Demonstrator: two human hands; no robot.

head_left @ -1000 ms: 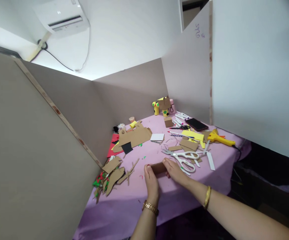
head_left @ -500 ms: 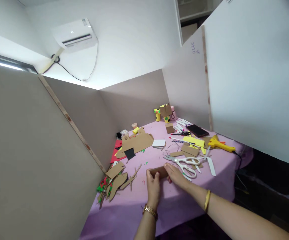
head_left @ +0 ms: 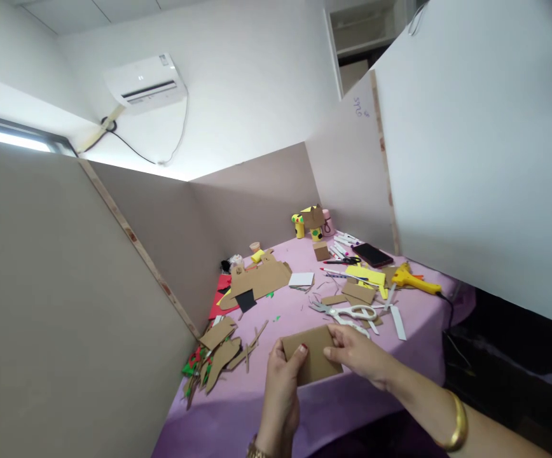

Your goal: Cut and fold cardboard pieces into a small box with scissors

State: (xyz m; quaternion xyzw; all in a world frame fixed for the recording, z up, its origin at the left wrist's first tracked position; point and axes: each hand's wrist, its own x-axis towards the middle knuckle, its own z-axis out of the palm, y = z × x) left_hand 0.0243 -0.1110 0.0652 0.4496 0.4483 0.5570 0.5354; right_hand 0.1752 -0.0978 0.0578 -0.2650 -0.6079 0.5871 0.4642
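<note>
A flat brown piece of cardboard [head_left: 315, 359] is held above the table's near edge, its broad face turned up toward me. My left hand [head_left: 283, 375] grips its left side, thumb laid on top. At the right side, my right hand [head_left: 352, 350] pinches the upper corner and edge between thumb and fingers. White-handled scissors [head_left: 340, 313] lie just beyond my right hand, partly hidden by it. Past them rest cardboard offcuts [head_left: 358, 292] and a yellow foam piece [head_left: 365, 275].
Cardboard scraps [head_left: 223, 356] are heaped at the left edge. A yellow glue gun [head_left: 414, 280] with its cord and a phone [head_left: 372, 254] lie at the right. Large cardboard [head_left: 261, 280], markers [head_left: 339, 252] and yellow decorated figures [head_left: 299, 226] sit farther back. Partitions [head_left: 252, 191] enclose the table.
The cardboard piece has been tilted so its broad face now shows, and it has come closer to me. Both hands have moved nearer with it, and the camera view has shifted slightly.
</note>
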